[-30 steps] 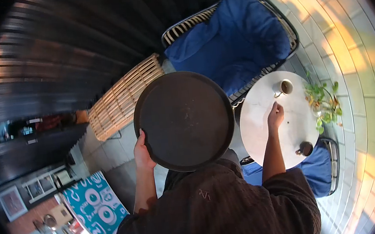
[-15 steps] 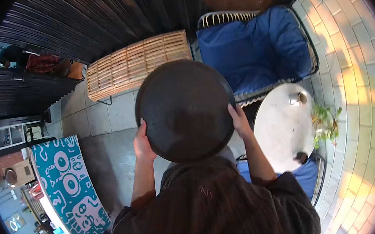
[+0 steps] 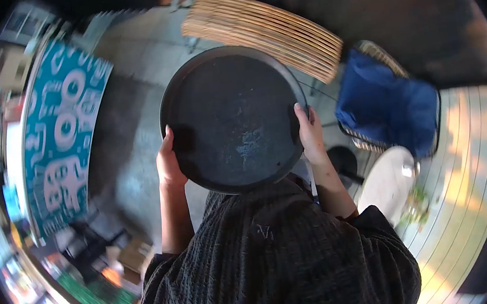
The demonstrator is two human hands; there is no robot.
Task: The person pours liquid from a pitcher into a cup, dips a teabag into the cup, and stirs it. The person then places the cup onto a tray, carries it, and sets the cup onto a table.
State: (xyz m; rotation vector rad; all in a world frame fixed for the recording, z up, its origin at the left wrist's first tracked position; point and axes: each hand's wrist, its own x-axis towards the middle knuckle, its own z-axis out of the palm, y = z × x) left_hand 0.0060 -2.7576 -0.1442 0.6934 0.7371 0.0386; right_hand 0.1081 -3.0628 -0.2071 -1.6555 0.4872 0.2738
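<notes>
A round black serving tray (image 3: 215, 105) with a raised rim is held out in front of my body. Pale scuffs show on its surface, and nothing stands on it. My left hand (image 3: 169, 164) grips the rim at the left, thumb on top. On the opposite side my right hand (image 3: 312, 136) holds the rim in the same way. The fingers beneath the tray are hidden.
Beyond the tray stands a slatted rattan bench (image 3: 264, 30). A chair with blue cushions (image 3: 388, 100) and a white oval table (image 3: 386, 182) with a plant (image 3: 416, 206) are at the right. A teal patterned counter (image 3: 63, 134) runs along the left, with cardboard boxes (image 3: 131, 259) nearer me.
My view has turned to the left, so the bench, chair and table have shifted right. The tray now tilts to show more of its inner surface; both hands still hold it.
</notes>
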